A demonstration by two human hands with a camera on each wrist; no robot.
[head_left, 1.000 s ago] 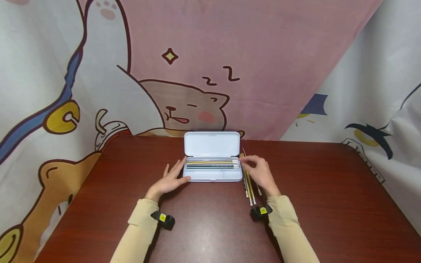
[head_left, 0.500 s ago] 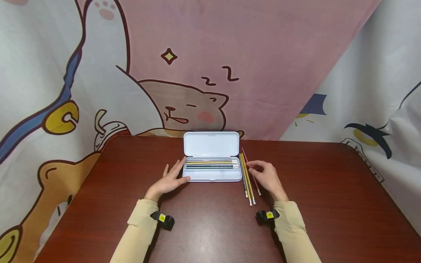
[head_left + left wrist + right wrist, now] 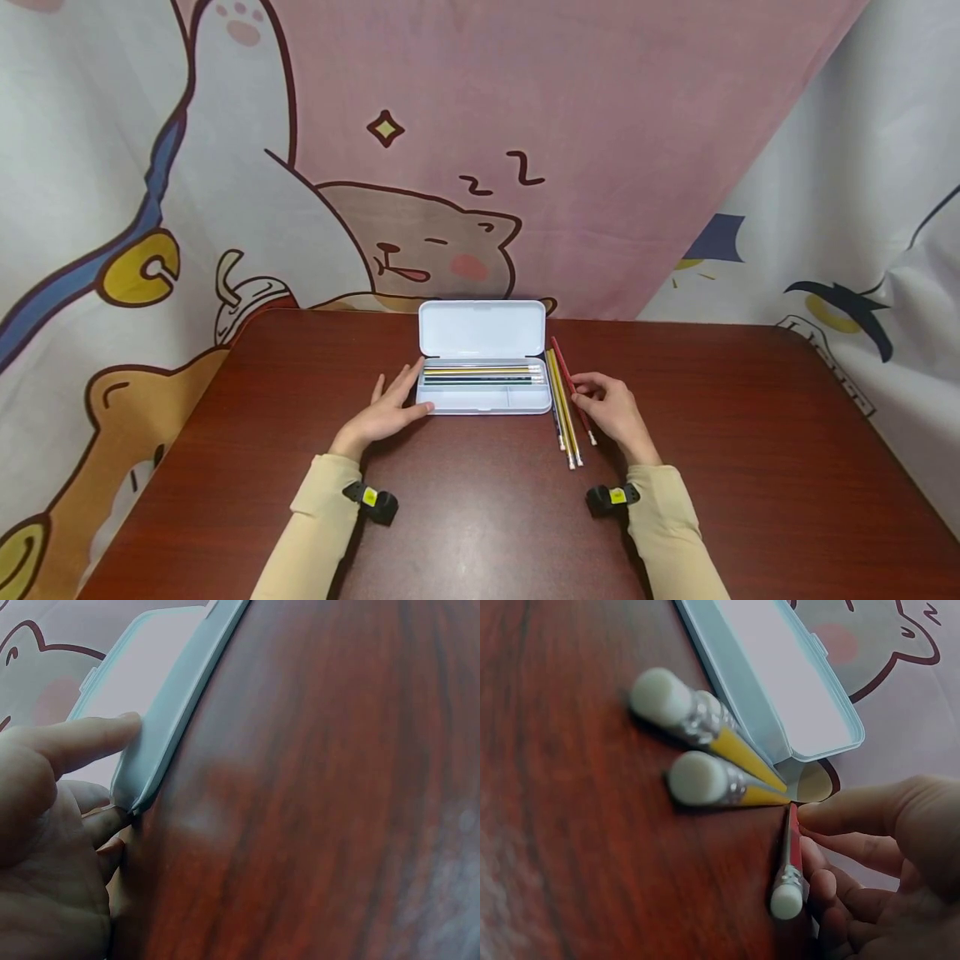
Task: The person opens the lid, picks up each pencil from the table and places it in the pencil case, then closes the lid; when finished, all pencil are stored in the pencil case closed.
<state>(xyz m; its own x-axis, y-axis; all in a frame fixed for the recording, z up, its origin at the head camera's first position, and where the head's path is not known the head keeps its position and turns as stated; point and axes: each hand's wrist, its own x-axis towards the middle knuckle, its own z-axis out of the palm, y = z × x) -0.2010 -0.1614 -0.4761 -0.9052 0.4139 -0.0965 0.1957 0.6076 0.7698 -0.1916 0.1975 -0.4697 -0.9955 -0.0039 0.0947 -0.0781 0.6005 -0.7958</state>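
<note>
A white pencil case (image 3: 461,400) stands open at the back of the table, its lid (image 3: 482,327) raised. Several pencils (image 3: 480,380) lie lengthwise in its rear compartment, eraser ends to the right. My left hand (image 3: 384,414) rests against the case's left end with fingers extended, thumb on the front corner (image 3: 135,761). Right of the case, my right hand (image 3: 613,412) pinches a red pencil (image 3: 795,832) between thumb and fingertips. Its white eraser points toward me. Close to its left lie several more pencils (image 3: 567,421), some yellow, erasers also facing me.
The dark red-brown wooden table (image 3: 465,517) extends in front of the case and to both sides. Behind it hangs a cartoon-printed cloth (image 3: 600,167), close to the raised lid. Black wrist cameras (image 3: 381,505) sit on both sleeves.
My right hand has moved right and toward me, from the case's right edge over the loose pencils to the red pencil. The left hand stays at the case.
</note>
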